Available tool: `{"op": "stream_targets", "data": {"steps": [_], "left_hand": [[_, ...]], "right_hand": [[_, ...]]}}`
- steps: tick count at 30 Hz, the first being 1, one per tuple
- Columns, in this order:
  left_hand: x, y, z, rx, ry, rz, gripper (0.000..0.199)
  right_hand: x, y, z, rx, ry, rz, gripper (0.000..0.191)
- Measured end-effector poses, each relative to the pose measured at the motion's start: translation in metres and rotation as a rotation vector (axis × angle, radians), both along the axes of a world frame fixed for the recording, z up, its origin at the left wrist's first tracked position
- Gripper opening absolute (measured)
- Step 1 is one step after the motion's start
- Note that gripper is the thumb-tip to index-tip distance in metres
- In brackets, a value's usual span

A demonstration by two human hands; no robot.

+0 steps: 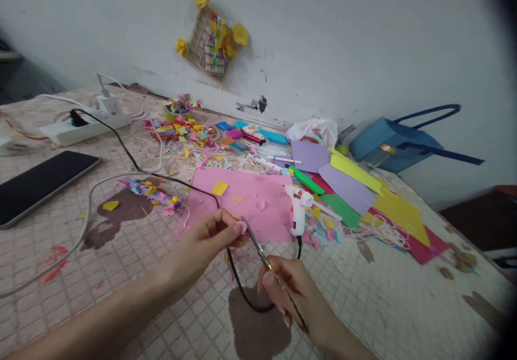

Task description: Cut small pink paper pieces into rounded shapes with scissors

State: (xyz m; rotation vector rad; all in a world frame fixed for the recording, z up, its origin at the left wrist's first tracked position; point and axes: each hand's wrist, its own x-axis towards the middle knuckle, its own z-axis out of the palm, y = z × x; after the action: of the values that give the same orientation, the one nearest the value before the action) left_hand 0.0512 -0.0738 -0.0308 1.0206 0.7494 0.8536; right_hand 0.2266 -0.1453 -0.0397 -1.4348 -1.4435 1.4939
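My left hand (220, 232) pinches a small pink paper piece (243, 227) between thumb and fingers, over the near edge of a pink paper sheet (258, 188). Tweezers or slim scissors (260, 249), partly covered by my fingers, are held in my right hand (286, 284), with the metal tip right beside the pink piece. A white glue gun (299, 209) lies on the right part of the sheet, its black cable running down behind my hands. A yellow paper piece (219, 188) rests on the sheet.
A phone (48, 185) and a white power strip (86, 128) are at the left, with cables crossing the table. Paper scraps (181, 131) lie at the back. Coloured sheets (347, 185), white string (388, 231) and a blue bag (398, 145) are at the right.
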Motion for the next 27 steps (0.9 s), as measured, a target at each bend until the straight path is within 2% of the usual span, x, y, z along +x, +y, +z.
{"op": "stream_targets", "data": {"steps": [8,15,27], "left_hand": [[-0.0004,0.0002,-0.0006,0.026,0.008,0.0,0.014],[-0.0005,0.0,0.0011,0.016,0.018,0.011,0.015],[0.0012,-0.002,0.0035,0.005,-0.004,0.041,0.016]], "right_hand": [[-0.001,0.0014,0.0033,-0.018,-0.025,-0.006,0.057],[-0.0007,0.0018,0.0041,0.026,-0.071,-0.001,0.054],[-0.0025,0.0026,0.0029,0.007,-0.064,-0.018,0.053]]}}
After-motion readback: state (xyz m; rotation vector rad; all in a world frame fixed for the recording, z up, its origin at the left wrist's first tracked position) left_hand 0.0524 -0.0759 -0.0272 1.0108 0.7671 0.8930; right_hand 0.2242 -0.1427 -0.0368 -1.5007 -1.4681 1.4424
